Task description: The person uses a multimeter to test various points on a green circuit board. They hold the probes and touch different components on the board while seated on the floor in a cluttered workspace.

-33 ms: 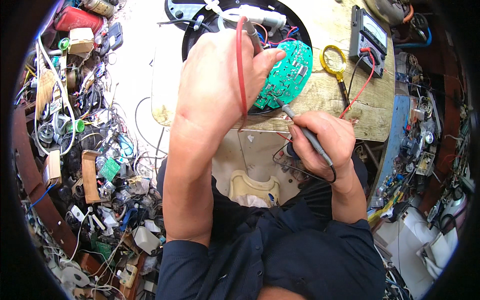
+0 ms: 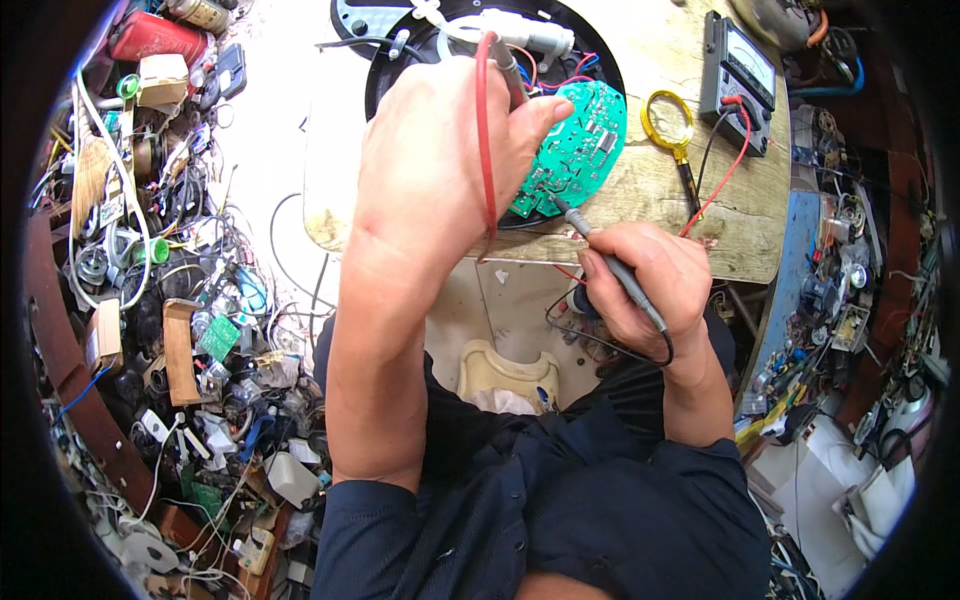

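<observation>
A green circuit board (image 2: 585, 150) rests on a round black housing (image 2: 379, 85) at the table's near edge, solder side up. My left hand (image 2: 425, 165) covers the board's left part, closed round a grey test probe (image 2: 511, 75) with a red lead looping over the hand; that probe's tip is hidden beneath it. From the right, my right hand (image 2: 655, 275) grips a second test probe (image 2: 577, 221), which trails a black lead. Its tip is at the board's lower edge; whether it touches a solder point is too small to tell.
An analog multimeter (image 2: 743, 80) stands at the table's right, red and black leads plugged in. Beside it lies a yellow-rimmed magnifying glass (image 2: 667, 118). White plastic fittings (image 2: 530, 35) and coloured wires sit in the housing. Heaped electronic scrap (image 2: 210, 400) fills the left side.
</observation>
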{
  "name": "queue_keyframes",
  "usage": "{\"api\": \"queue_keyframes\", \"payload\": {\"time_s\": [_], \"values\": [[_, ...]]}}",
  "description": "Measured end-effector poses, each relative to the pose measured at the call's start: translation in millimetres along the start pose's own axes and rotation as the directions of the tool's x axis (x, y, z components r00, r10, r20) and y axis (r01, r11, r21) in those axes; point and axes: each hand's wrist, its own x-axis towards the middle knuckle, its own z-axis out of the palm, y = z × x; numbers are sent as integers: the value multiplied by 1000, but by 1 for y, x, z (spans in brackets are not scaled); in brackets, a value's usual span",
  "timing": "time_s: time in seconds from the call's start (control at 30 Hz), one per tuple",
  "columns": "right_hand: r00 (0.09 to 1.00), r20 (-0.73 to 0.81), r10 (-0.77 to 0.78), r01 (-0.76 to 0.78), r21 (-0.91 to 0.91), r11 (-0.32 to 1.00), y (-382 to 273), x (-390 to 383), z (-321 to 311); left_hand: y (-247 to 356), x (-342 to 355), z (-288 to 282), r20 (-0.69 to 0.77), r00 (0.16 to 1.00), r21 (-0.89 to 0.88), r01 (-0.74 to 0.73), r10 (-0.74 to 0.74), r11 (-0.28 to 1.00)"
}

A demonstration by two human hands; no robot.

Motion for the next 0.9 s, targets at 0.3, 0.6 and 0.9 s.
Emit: {"api": "queue_keyframes", "payload": {"time_s": [0.3, 0.6, 0.9], "values": [[1000, -1, 6, -6, -14, 1000, -2, 1, 0, -1, 0, 0, 15, 1000, -11, 18, -18, 1000], [1000, 0, -11, 11, -23, 1000, -2, 2, 0, -2, -1, 1, -10, 1000, -17, 11, -12, 1000], [1000, 2, -6, 6, -19, 1000, -3, 2, 0, -5, -1, 6, -50, 999, -68, 5, -8, 998]]}}
